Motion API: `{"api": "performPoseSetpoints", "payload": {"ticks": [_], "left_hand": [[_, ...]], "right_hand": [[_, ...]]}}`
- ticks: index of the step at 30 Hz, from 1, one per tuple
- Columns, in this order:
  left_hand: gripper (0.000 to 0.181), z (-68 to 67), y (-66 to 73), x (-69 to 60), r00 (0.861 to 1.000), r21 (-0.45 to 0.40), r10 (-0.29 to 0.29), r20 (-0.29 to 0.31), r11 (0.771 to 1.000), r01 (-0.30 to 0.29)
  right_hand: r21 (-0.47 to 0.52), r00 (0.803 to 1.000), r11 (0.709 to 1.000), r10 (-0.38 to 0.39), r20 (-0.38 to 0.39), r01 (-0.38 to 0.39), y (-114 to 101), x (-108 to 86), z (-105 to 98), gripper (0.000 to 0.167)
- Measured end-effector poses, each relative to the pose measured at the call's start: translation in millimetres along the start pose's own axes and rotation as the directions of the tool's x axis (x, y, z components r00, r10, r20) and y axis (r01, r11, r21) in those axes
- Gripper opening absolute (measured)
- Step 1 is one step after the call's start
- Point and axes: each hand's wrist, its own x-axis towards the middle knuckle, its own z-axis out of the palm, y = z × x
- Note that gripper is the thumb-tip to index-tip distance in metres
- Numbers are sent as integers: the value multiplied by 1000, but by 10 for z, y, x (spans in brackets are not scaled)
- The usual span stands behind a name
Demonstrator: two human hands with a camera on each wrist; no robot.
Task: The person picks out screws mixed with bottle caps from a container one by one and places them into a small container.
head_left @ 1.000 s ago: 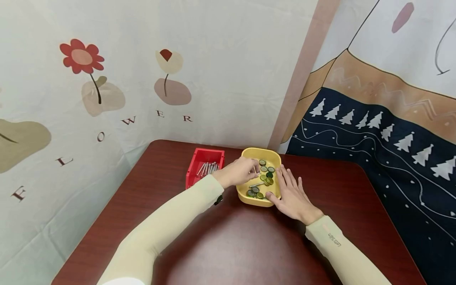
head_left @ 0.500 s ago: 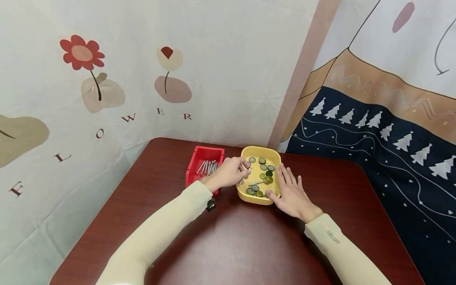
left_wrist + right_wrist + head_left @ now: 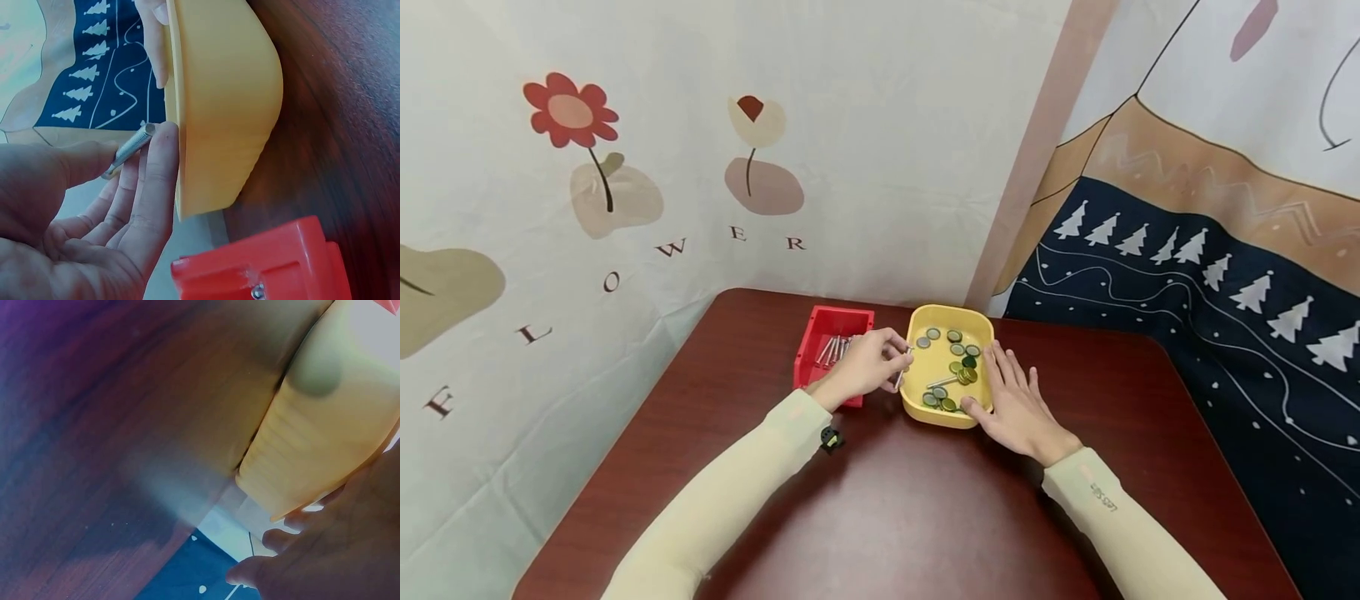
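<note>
My left hand [image 3: 872,362] pinches a silver bolt [image 3: 130,150] between thumb and fingers, just off the left rim of a yellow bin [image 3: 945,419]. Its threaded end points up past the fingertips in the left wrist view. Inside the bin lie several bottle caps [image 3: 957,350], some gold, some green-edged with grey undersides. Another bolt [image 3: 942,382] lies among them. My right hand [image 3: 1021,410] rests along the bin's right rim with fingers straight and thumb at the near corner. Behind the left hand stands a red bin [image 3: 805,354] with several bolts [image 3: 831,350], partly hidden by that hand.
Both bins stand toward the back of a dark red-brown wooden table [image 3: 925,517]. A printed white cloth [image 3: 880,150] hangs behind it. To the right hangs a navy cloth with white trees [image 3: 1217,333].
My left hand has moved left, from over the yellow bin to the space by the red bin, carrying the bolt. Caps at the yellow bin's far left now show. The right hand stays put.
</note>
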Motion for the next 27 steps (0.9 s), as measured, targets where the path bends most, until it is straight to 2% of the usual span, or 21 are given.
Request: {"api": "performPoseSetpoints", "payload": {"ticks": [5,10,16,21,27], "left_hand": [[25,-75,-60,-52,999,8,-33,-37,999,34],[22,-145,-68,-64,996,12,-37,-77,999,39],[23,-218,-81,-78,996,28,-36,-78,999,38],[23,-299,-86,-114,993,27,-48,-105,998,51],[23,-410,-68,-114,991,46,-15,-132,999,21]], "right_hand": [[3,1000,1000,-5,7,5,-19,4,21,101],[2,1000,1000,-12,1,12,-19,12,25,100],[5,1000,1000,-8,-1,8,6,-29,29,101],[12,1000,1000,-8,11,8,11,-54,33,101],[13,1000,1000,-13,-3,13,11,-30,12,100]]}}
